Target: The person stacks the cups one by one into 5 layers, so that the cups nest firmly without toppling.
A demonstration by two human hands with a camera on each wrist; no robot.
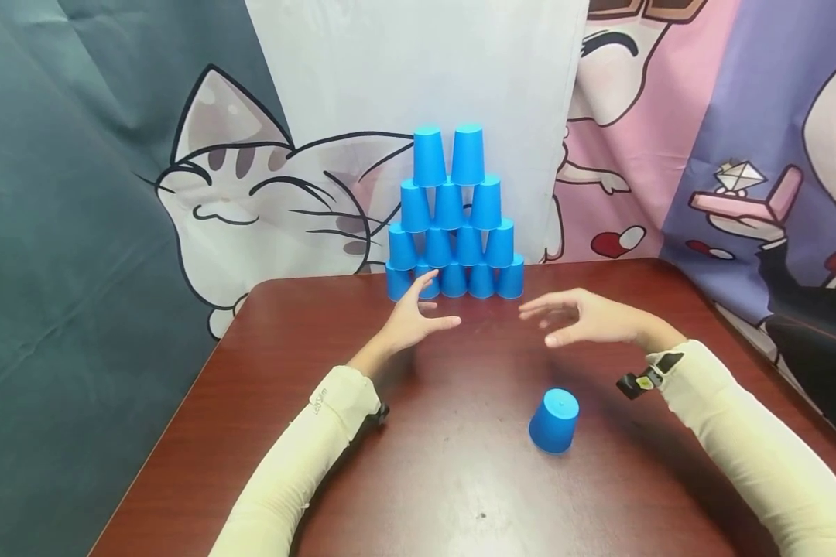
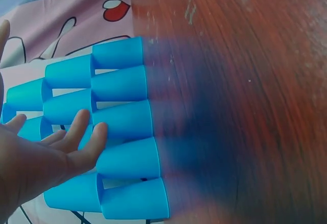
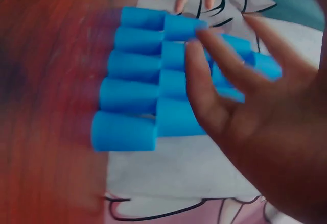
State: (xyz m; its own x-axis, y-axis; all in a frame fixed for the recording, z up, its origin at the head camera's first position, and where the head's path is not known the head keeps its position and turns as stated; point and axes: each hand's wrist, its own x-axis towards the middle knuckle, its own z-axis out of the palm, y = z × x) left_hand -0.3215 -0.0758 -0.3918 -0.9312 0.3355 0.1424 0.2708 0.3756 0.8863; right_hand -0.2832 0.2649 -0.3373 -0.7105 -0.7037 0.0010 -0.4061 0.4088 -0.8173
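Blue cups stand upside down in a pyramid at the far edge of the table, with two cups side by side in its top row. My left hand hovers in front of the pyramid's lower left, fingers spread and holding nothing. To the right, my right hand is in the air, its fingers loosely bent and apart from any cup. One single blue cup sits upside down on the table, nearer to me and below the right hand. Both wrist views show the stacked cups beyond the fingers.
The brown table has a glossy top and rounded far corners. Behind it hangs a cloth backdrop with cartoon figures, close to the pyramid. A dark object is beside the table's right edge.
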